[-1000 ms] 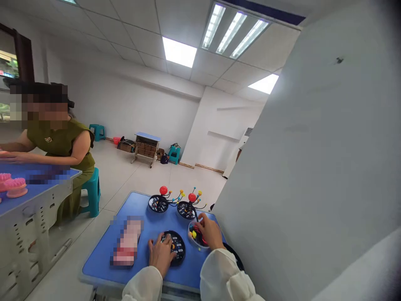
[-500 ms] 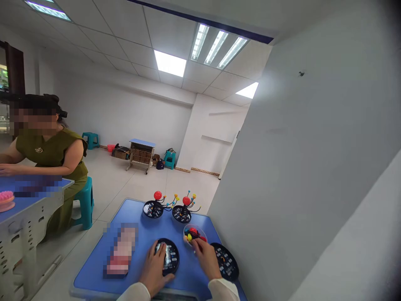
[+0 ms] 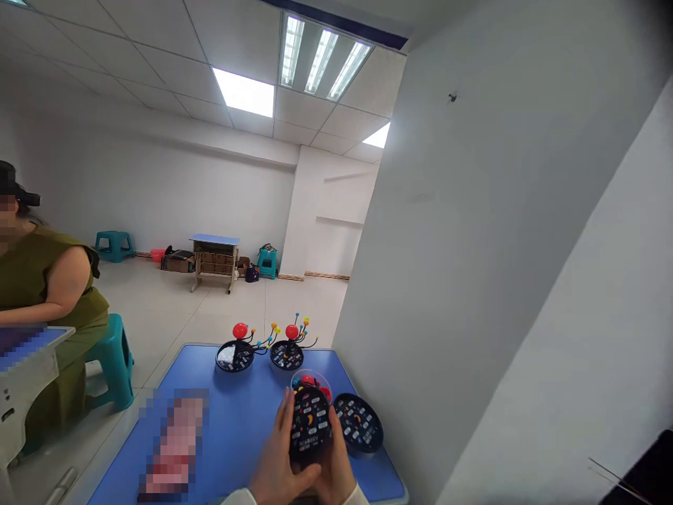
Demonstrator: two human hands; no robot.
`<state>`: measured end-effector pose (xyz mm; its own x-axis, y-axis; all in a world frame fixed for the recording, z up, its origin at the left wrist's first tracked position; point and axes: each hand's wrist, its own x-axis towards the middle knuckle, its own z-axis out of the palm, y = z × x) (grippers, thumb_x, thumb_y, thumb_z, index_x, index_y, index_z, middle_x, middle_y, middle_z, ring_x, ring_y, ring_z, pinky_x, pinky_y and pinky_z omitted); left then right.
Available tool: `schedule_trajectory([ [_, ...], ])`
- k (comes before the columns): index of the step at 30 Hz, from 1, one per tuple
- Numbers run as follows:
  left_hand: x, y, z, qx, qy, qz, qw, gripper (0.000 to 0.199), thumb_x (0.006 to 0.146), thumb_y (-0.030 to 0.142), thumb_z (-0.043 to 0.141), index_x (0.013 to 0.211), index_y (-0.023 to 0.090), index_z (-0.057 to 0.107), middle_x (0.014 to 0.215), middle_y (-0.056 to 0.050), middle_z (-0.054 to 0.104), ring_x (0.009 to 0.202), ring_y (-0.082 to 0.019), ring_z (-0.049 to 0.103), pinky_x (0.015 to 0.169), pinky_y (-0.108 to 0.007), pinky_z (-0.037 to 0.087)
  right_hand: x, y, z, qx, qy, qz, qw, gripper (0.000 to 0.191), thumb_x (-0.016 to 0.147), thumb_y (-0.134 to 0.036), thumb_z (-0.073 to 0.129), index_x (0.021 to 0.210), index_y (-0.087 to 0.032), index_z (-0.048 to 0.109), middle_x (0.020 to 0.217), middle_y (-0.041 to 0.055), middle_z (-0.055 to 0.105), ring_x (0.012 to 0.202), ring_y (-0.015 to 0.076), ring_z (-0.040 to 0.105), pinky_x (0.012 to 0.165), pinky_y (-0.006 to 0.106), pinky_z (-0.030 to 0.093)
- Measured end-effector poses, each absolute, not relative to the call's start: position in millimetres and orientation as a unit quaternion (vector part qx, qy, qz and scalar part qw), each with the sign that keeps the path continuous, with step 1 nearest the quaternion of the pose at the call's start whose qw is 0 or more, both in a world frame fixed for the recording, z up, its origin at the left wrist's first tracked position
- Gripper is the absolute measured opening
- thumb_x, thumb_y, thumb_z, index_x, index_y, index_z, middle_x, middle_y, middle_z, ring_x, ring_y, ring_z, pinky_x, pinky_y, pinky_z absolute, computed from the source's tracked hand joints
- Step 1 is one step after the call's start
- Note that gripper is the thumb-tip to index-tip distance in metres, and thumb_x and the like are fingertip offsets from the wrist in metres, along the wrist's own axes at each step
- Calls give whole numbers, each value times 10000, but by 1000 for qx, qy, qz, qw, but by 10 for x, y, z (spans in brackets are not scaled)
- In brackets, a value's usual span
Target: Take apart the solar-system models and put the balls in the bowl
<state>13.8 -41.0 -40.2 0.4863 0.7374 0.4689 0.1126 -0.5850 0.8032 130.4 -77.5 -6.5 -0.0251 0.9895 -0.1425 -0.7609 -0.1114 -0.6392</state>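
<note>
Between my two hands I hold a round black base (image 3: 311, 424) with small printed labels, tilted up so its face shows. My left hand (image 3: 281, 452) grips its left edge, and my right hand (image 3: 339, 456) wraps its right edge. Just behind it stands a clear bowl (image 3: 327, 382) of red and other coloured parts, partly hidden by the base. A second loose black base (image 3: 360, 424) lies to the right. Farther back are two assembled solar system models, a left one (image 3: 235, 356) and a right one (image 3: 287, 355), each with a red ball and coloured beads on thin arms.
A blue table (image 3: 236, 414) carries these things, with a blurred pinkish object (image 3: 175, 445) at its left. A wall (image 3: 446, 280) rises close on the right. At far left a person in green (image 3: 47, 280) sits on a teal stool (image 3: 113, 365) at another table.
My left hand has lifted the black base off the table and tilted it up. My right hand has left the bowl and taken the base's right side. The view has turned right.
</note>
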Motion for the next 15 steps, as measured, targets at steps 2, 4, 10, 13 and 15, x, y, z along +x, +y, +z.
schedule_trajectory([
  [2, 219, -306, -292, 798, 259, 399, 370, 1229, 648, 258, 782, 1545, 286, -57, 1655, -89, 16, 1512, -309, 76, 1209, -487, 185, 1506, -727, 111, -318, -255, 660, 631, 770, 679, -768, 640, 1254, -256, 636, 1227, 91, 678, 1188, 330, 571, 980, 501, 445],
  [4, 303, -169, -224, 799, 298, 376, 363, 1331, 588, 305, 840, 1544, 253, -84, 1653, -112, -32, 1513, -324, 28, 1210, -496, 141, 1729, -621, 313, -380, -359, 561, 642, 769, 732, -703, 646, 1380, -309, 516, 1342, 71, 604, 1244, 313, 528, 1033, 501, 399],
  [10, 563, 234, -320, 746, 484, 289, 355, 1271, 584, 166, 765, 1539, 121, -73, 1613, -185, 214, 1504, -294, 136, 1201, -431, 92, 2279, -58, 460, -646, -685, 172, 290, 1152, 505, -479, 845, 1511, -313, 308, 1570, 107, 257, 1453, 367, 184, 1174, 513, 170],
  [13, 648, 337, -431, 740, 480, 280, 380, 1277, 582, 160, 758, 1538, 138, -88, 1560, -160, 362, 1473, -275, 252, 1197, -413, 100, 2382, 163, 247, -667, -715, 167, 127, 1214, 472, -482, 853, 1523, -326, 266, 1571, 126, 228, 1444, 391, 193, 1158, 514, 199],
  [15, 675, 373, -490, 733, 474, 286, 395, 1242, 607, 158, 742, 1540, 137, -77, 1533, -148, 415, 1453, -263, 302, 1192, -401, 126, 2401, 251, 133, -670, -715, 174, 96, 1215, 495, -527, 838, 1532, -319, 239, 1572, 135, 220, 1447, 387, 186, 1153, 508, 208],
])
